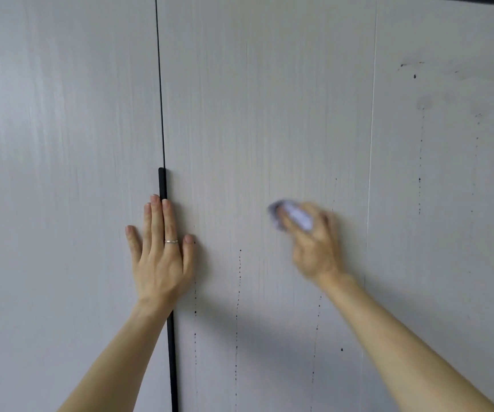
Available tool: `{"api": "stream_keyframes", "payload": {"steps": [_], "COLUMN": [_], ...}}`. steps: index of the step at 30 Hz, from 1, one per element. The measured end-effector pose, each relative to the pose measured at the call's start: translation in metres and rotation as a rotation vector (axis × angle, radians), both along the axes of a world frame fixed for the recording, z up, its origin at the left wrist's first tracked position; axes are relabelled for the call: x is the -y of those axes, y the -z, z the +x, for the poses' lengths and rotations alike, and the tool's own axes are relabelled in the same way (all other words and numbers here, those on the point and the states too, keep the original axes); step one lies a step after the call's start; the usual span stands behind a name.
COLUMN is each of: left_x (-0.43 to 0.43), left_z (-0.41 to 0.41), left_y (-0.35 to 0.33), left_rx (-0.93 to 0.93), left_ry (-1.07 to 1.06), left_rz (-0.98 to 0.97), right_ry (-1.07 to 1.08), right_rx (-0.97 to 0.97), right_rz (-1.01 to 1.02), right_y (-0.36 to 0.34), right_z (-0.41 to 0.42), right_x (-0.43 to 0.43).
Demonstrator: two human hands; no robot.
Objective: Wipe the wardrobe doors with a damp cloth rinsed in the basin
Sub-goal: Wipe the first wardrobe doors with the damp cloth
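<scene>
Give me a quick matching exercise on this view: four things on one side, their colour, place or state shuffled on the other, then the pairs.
1 left hand
2 cloth
3 handle
4 dark spots

A black, upright, at the left edge of the middle door
B flat over the handle, fingers straight
C pale purple, bunched in the right hand
D dotted trails down the middle door

Pairs: 1-B, 2-C, 3-A, 4-D

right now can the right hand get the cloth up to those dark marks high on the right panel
Probably yes: the right hand holds the cloth, and only flat panel lies between it and the dark marks higher up.
</scene>
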State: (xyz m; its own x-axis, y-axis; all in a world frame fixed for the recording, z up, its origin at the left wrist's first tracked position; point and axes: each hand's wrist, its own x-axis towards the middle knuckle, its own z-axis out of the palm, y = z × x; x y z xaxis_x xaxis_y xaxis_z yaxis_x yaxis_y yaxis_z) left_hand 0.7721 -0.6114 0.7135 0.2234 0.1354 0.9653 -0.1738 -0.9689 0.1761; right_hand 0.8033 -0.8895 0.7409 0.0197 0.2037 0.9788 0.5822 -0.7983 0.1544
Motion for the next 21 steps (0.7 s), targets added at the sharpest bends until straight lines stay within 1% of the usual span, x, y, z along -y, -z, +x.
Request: {"api": "stream_keyframes", "payload": {"steps": [1,2,3,5,6,7,8,10,12,13,14,15,17,19,21], "left_x": [0.0,0.0,0.0,0.002,0.001,0.003,0.003,0.004,0.003,0.003,0.003,0.003,0.003,0.005,0.006], "left_z": [0.001,0.001,0.003,0.006,0.006,0.007,0.007,0.005,0.002,0.001,0.001,0.0,0.002,0.005,0.006], "left_y": [0.0,0.0,0.0,0.0,0.0,-0.001,-0.001,-0.001,-0.001,-0.001,-0.001,-0.001,-0.001,-0.001,-0.002], "left_rx": [0.001,0.004,0.011,0.021,0.025,0.027,0.028,0.028,0.01,0.003,-0.002,-0.005,0.004,0.016,0.019], "left_ry": [0.001,0.001,-0.002,-0.016,-0.019,-0.013,-0.009,-0.006,-0.003,-0.007,-0.01,-0.014,-0.02,-0.022,-0.018], "left_rz": [0.0,-0.005,-0.009,-0.013,-0.015,-0.016,-0.018,-0.02,-0.014,-0.01,-0.005,-0.002,-0.011,-0.021,-0.024], "right_ry": [-0.031,0.003,0.055,0.068,0.042,0.01,-0.02,-0.061,-0.094,-0.116,-0.115,-0.078,0.081,0.153,0.143], "right_rx": [0.008,-0.022,-0.016,-0.019,-0.022,-0.026,-0.042,-0.103,-0.147,-0.138,-0.106,-0.07,-0.042,-0.049,-0.022], "right_rz": [0.158,0.337,0.456,0.586,0.599,0.57,0.493,0.233,0.053,0.038,0.093,0.2,0.425,0.532,0.553], "right_y": [-0.021,-0.036,-0.045,-0.039,-0.025,-0.005,0.02,0.057,0.054,0.038,0.02,-0.001,-0.041,-0.055,-0.042], "right_z": [0.001,0.003,0.007,0.016,0.018,0.018,0.016,0.015,0.012,0.012,0.012,0.012,0.009,0.01,0.009], "right_x": [0.013,0.02,0.026,0.022,0.01,-0.001,-0.012,-0.014,0.002,0.012,0.023,0.034,0.053,0.057,0.046]}}
